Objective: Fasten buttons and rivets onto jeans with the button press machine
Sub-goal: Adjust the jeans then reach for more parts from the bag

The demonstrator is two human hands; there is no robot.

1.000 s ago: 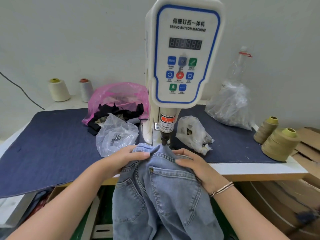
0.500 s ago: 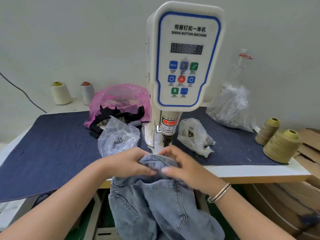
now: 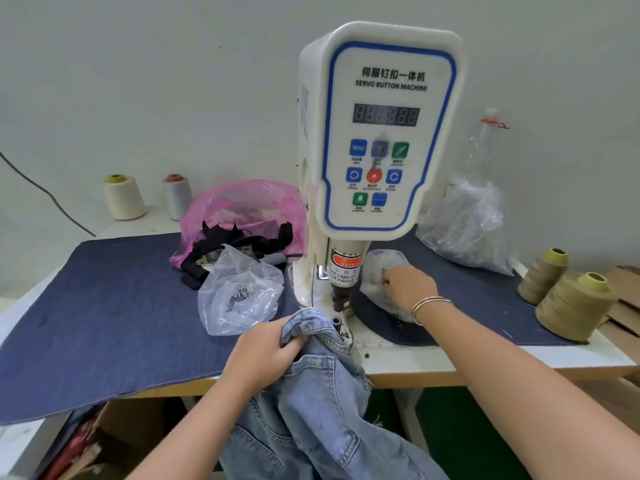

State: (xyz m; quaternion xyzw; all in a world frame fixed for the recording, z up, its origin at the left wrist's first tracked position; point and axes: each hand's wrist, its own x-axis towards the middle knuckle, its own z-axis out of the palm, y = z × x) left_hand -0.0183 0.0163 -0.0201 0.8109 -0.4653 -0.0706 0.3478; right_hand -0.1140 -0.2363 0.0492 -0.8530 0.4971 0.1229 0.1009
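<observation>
Off to the left of the grip sit two thread cones [image 3: 124, 197] by the wall, then a pink bag [image 3: 242, 209] and a clear bag [image 3: 239, 292] of small metal parts, just beyond the knuckles. The left hand [image 3: 266, 355] has its fingers curled tight round a bunched fold of the jeans [image 3: 322, 393], holding the waistband up against the base of the press [image 3: 381, 133], right beside the lower die; the rest of the denim hangs down off the table edge below the fist. A second ago both hands were on that waistband under the ram; now the right hand [image 3: 410, 287] has let go and reached past the press to the small bag [image 3: 384, 268] on the far side, fingers dipped into the plastic. Whether it has pinched anything yet I cannot tell, the film hides the fingertips. To my eye that means the last spot is finished and she is fetching the next button or rivet. Further right lie a bigger bag [image 3: 464, 226] and two tan cones [image 3: 571, 303].
</observation>
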